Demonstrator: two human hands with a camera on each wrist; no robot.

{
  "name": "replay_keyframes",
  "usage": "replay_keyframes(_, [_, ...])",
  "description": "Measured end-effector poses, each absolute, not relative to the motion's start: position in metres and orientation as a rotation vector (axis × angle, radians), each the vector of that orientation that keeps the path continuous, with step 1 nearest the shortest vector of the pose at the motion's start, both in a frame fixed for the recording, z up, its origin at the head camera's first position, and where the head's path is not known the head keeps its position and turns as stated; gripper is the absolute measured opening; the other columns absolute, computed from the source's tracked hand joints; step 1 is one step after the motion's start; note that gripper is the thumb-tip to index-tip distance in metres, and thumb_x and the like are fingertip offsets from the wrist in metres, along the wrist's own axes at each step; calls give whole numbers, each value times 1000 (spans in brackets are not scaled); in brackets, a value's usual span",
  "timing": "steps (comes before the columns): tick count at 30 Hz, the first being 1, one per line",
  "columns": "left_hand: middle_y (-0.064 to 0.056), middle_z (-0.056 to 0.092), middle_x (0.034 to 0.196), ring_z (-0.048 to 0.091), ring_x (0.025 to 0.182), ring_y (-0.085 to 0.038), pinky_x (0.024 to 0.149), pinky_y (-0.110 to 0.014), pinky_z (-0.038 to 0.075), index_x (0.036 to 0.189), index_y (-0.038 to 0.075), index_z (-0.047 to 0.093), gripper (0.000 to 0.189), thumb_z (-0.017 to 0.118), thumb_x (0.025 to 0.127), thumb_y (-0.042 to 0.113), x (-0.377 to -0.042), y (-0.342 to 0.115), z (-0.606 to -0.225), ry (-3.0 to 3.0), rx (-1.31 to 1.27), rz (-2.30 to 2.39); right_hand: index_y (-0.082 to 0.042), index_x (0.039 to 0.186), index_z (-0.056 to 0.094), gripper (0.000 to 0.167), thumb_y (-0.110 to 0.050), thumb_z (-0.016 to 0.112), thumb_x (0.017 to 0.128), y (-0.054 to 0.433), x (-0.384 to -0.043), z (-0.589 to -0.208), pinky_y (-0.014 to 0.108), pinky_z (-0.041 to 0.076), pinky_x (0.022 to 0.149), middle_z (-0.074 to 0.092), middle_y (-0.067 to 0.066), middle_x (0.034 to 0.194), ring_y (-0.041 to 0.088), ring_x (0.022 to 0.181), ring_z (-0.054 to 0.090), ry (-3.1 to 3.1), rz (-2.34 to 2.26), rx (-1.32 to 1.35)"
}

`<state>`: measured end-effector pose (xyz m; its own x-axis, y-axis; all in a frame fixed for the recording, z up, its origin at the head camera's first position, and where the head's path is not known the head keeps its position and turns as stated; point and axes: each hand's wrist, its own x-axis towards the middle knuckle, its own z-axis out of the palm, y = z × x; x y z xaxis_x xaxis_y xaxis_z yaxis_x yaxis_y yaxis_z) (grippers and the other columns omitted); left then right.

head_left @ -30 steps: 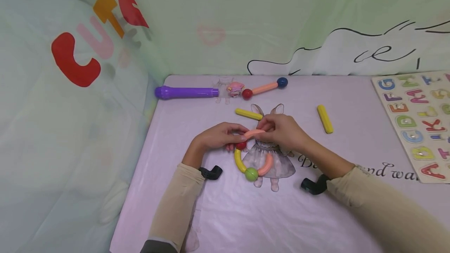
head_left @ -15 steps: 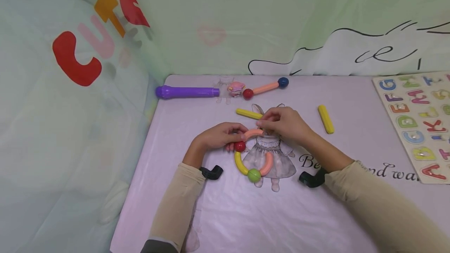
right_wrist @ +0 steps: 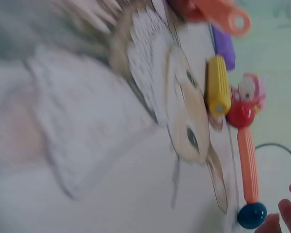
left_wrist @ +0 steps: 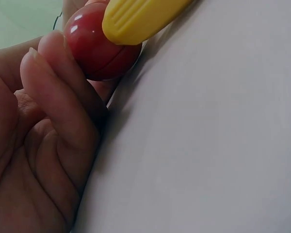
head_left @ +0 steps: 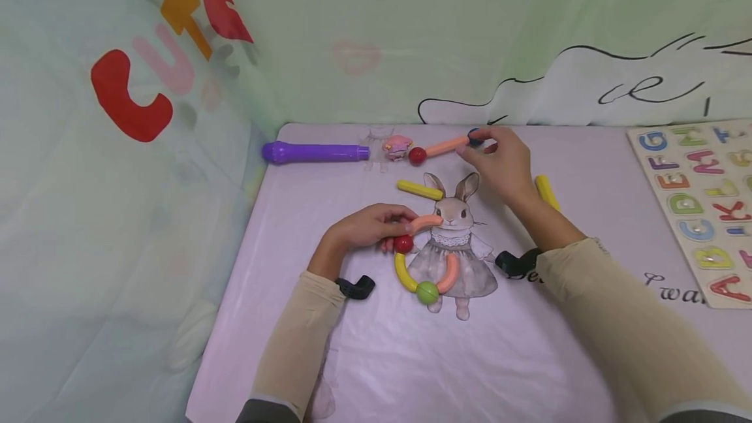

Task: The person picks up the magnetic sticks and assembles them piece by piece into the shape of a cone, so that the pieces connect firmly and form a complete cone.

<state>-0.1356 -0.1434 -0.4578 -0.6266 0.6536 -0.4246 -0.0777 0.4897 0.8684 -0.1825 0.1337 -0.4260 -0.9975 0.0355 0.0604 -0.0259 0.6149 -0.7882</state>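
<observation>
My left hand [head_left: 373,227] pinches a curved orange rod [head_left: 425,222] close to a red ball [head_left: 403,244]. The rod joins that ball, followed by a curved yellow rod [head_left: 404,273], a green ball [head_left: 427,292] and another curved orange rod [head_left: 450,271], forming a ring with a gap at right. In the left wrist view, curled fingers lie beside the red ball [left_wrist: 99,43]. At the back, my right hand [head_left: 502,162] reaches over the blue ball [right_wrist: 252,215] of a straight orange rod [head_left: 446,146]. Its fingers are spread around the ball; contact cannot be told.
Two straight yellow rods lie nearby, one [head_left: 420,189] above the ring, one [head_left: 546,192] partly behind the right forearm. A purple microphone-shaped toy [head_left: 317,153] and a small pink figure [head_left: 397,147] lie at the back left. An alphabet board [head_left: 699,214] lies at right.
My right hand has left the end of the upper curved orange rod and moved back and right to the blue ball. My left hand stays on the curved rod.
</observation>
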Motion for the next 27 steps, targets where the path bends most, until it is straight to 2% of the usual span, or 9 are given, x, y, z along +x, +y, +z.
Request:
replay_keyframes(2, [-2, 64, 91, 52, 59, -15, 59, -25, 48, 137, 14, 62, 34, 59, 105, 26, -136, -143, -458, 1958, 472, 1191, -5, 129, 66, 41, -28, 72, 95, 135, -190, -426, 48, 44, 92, 62, 20, 132, 38, 113, 58, -2758, 1300, 27])
replay_keyframes(5, [-2, 64, 90, 52, 60, -15, 60, -24, 48, 137, 14, 62, 34, 59, 104, 26, -136, -142, -458, 1958, 463, 1191, -2, 133, 65, 44, -24, 72, 95, 139, -200, -427, 58, 36, 110, 58, 24, 141, 44, 130, 52, -2787, 1231, 82])
replay_keyframes(9, [-2, 65, 89, 52, 60, -15, 59, -25, 48, 137, 14, 61, 35, 59, 104, 26, -137, -142, -459, 1948, 466, 1199, 0, 136, 62, 47, -23, 72, 95, 143, -211, -430, 61, 23, 121, 51, 25, 150, 44, 145, 40, -2826, 1166, 151])
replay_keyframes(11, [-2, 65, 90, 52, 60, -15, 59, -25, 49, 137, 14, 61, 35, 60, 104, 26, -137, -142, -459, 1943, 465, 1201, 0, 138, 60, 49, -23, 71, 96, 145, -214, -432, 60, 21, 122, 48, 24, 153, 44, 147, 38, -2855, 1149, 180])
replay_keyframes(15, [-3, 66, 93, 53, 60, -15, 59, -24, 49, 137, 14, 61, 36, 62, 103, 26, -137, -141, -458, 1931, 444, 1208, -3, 141, 58, 50, -24, 67, 97, 149, -219, -439, 58, 26, 121, 49, 22, 153, 43, 146, 39, -2907, 1155, 222])
replay_keyframes(22, [-6, 64, 96, 54, 63, -15, 59, -24, 49, 134, 11, 61, 31, 59, 105, 20, -136, -141, -456, 1905, 435, 1245, -2, 119, 72, 28, -16, 69, 96, 153, -223, -444, 57, 37, 109, 66, 24, 127, 41, 128, 53, -2903, 1107, 384])
replay_keyframes(27, [-6, 64, 95, 54, 63, -15, 59, -24, 49, 133, 10, 61, 29, 58, 105, 19, -136, -143, -456, 1906, 448, 1253, -3, 115, 71, 22, -16, 69, 98, 155, -221, -440, 58, 39, 105, 66, 24, 124, 42, 121, 56, -2997, 999, 474])
